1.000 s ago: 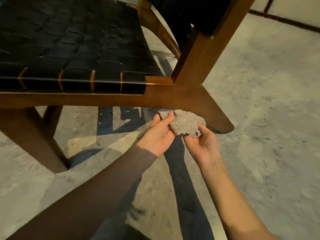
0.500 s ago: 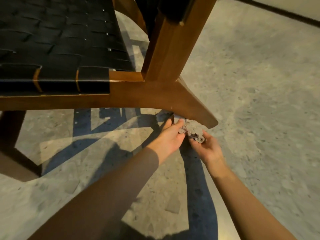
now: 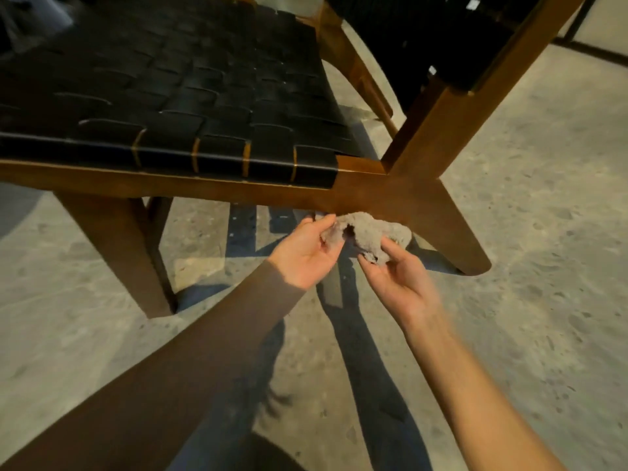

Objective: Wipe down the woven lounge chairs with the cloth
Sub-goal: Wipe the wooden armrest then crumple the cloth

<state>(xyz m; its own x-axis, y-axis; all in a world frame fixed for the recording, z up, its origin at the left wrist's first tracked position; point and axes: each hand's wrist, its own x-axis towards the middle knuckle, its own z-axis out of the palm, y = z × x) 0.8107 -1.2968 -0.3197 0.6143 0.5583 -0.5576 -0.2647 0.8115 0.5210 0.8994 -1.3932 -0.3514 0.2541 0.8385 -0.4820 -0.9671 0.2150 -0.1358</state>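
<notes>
The chair (image 3: pixel 190 186) has its rail just above the hands; the left hand (image 3: pixel 306 254) pinches one end of the cloth (image 3: pixel 372 232); the right hand (image 3: pixel 396 280) pinches the other, probably regathering it for wiping; the cloth hangs between them under the rail, long axis left to right, near the leg (image 3: pixel 462 239).
</notes>
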